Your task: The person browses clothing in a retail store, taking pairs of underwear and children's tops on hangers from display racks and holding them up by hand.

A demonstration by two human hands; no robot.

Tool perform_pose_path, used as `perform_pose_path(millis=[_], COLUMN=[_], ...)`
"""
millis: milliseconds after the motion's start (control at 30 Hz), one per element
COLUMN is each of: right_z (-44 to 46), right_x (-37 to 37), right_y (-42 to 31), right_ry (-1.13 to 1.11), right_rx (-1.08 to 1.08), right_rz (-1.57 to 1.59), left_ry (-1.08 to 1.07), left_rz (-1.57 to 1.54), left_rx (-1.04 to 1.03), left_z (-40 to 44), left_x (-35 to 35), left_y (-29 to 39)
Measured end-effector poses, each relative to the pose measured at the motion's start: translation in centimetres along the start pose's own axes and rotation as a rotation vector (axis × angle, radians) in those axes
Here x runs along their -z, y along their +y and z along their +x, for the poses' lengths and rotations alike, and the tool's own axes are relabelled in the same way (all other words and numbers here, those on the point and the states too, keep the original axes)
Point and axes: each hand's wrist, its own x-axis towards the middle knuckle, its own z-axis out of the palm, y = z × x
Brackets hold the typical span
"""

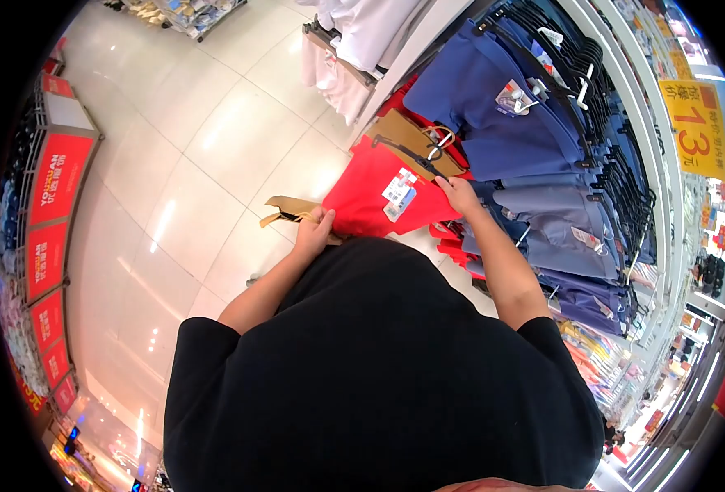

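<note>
Head camera, and nearest of all a black shirt (379, 369) is seen, with both bare forearms stretched out beyond it. Out front, the red garment (364, 184) is held up between two hands! Its left edge is pinched by the closed fingers of the left hand (314, 233); whether the tan item (295, 207) just beside is gripped too cannot be told. Over on the right, the upper corner is clasped by the right hand (459, 195), at the end of a black hanger (408, 156) lined up along the top. White tags (399, 195) are shown on the red cloth. Just past it, blue garments (477, 90) are hung in a packed row, and farther off, red display panels (57, 176) are ranged across the tiled floor (174, 172).
</note>
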Motion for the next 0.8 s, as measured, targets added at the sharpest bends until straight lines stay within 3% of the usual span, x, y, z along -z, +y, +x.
perform_pose_path(millis=[200,467,533,600,700,800], right_z=[-0.4,-7.0,-9.7,-13.4,-19.2,-24.0], right_x=[0.8,-4.6,-8.0,-11.1,-15.0,-16.3], right_y=[-1.0,5.5,8.9,11.9,14.0,13.7], right_ry=[0.042,0.377,0.313,0.008,-0.255,-0.3], right_rx=[-0.123,-0.086,-0.203,-0.324,-0.406,-0.468], right_rz=[-0.135,-0.119,-0.074,-0.028,-0.088,0.001], left_ry=[-0.045,-0.174,-0.203,-0.206,-0.112,-0.062], left_rz=[0.129,0.324,0.167,0.04,0.089,0.097], left_rx=[0.032,0.045,0.212,0.479,0.533,0.563], left_z=[0.9,3.0,4.0,5.6,8.0,9.6], left_x=[0.5,2.3,3.2,4.7,8.0,8.4], left_y=[-3.1,-5.7,-7.2,-8.2,-12.6,-11.6])
